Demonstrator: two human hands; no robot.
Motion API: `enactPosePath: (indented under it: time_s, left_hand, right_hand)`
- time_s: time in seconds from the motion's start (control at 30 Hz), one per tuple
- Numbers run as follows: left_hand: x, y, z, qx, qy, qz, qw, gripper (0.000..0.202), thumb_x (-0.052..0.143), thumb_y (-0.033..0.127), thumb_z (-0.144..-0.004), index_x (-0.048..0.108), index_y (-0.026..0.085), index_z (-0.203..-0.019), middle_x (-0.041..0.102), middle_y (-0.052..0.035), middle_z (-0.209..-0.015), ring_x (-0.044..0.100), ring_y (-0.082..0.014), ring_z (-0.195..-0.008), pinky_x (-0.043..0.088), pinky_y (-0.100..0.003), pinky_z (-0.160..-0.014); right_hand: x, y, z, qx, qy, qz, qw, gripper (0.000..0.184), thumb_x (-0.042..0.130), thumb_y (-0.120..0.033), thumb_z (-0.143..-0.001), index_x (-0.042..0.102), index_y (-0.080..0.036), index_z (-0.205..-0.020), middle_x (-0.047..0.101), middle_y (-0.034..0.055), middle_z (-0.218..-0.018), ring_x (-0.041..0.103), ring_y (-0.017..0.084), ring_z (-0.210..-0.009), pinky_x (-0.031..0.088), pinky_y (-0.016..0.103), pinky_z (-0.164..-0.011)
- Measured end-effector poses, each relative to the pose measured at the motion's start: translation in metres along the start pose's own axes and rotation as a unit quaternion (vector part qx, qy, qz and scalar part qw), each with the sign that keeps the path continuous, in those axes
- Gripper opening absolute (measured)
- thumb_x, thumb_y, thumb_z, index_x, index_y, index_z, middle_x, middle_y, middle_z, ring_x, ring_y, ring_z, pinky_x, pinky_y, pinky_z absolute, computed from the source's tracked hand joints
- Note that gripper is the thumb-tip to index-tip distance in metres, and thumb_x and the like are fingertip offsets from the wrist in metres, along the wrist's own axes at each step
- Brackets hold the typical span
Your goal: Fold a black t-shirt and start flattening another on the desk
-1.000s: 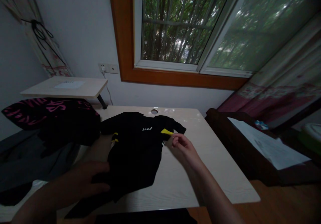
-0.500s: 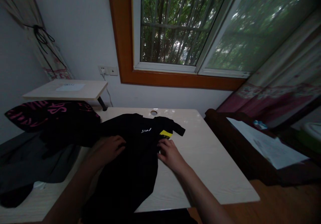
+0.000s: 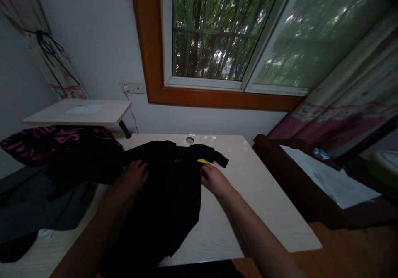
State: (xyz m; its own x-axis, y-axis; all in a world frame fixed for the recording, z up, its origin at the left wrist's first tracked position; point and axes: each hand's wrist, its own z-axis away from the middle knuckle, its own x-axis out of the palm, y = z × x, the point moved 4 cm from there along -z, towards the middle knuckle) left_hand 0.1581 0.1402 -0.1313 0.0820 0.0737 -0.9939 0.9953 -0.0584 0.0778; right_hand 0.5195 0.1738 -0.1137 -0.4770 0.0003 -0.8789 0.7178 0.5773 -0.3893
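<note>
A black T-shirt [image 3: 171, 195] lies across the pale table, its neckline toward the window and its lower part reaching the near edge. My right hand [image 3: 214, 179] pinches the shirt's right edge just below a yellow patch [image 3: 204, 161], which is partly covered. On the other side my left hand [image 3: 137, 175] has its fingers curled on the shirt near the left sleeve; dark cloth hides the fingertips' grip. Only a sliver of the white print [image 3: 178, 160] on the chest shows above a raised layer of black fabric.
More clothes, a black garment with pink lettering [image 3: 66, 137] and a grey one [image 3: 46, 199], are heaped at the left. Behind them stands a small raised shelf [image 3: 115, 114]. The table [image 3: 258, 203] has a round cable hole near the wall. Papers [image 3: 326, 178] lie on dark furniture at the right.
Both hands have moved slightly away from me and farther apart. Black fabric now covers most of the white print and the yellow patch, and the shirt's body looks wider.
</note>
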Motion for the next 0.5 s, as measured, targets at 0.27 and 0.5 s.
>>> enactPosePath:
  time_s: [0.27, 0.5]
  left_hand:
    - [0.009, -0.005, -0.033, -0.007, 0.009, -0.008, 1.0, 0.045, 0.044, 0.034, -0.098, 0.058, 0.017, -0.137, 0.053, -0.0158, -0.146, 0.048, -0.0311, -0.134, 0.039, -0.044, -0.109]
    - [0.013, -0.004, -0.051, -0.025, 0.05, -0.008, 0.998, 0.042, 0.042, 0.035, -0.099, 0.06, 0.018, -0.133, 0.054, -0.0159, -0.143, 0.047, -0.031, -0.132, 0.038, -0.045, -0.109]
  right_hand:
    - [-0.022, 0.043, -0.042, 0.081, 0.115, 0.051, 0.989, 0.015, 0.054, -0.015, -0.089, 0.064, -0.02, -0.099, 0.061, 0.0081, -0.102, 0.058, 0.02, -0.088, 0.045, 0.03, -0.079]
    - [-0.011, 0.043, -0.048, 0.105, 0.093, 0.059, 0.988, 0.018, 0.056, -0.017, -0.091, 0.067, -0.019, -0.105, 0.063, 0.0114, -0.108, 0.059, 0.024, -0.099, 0.046, 0.035, -0.09]
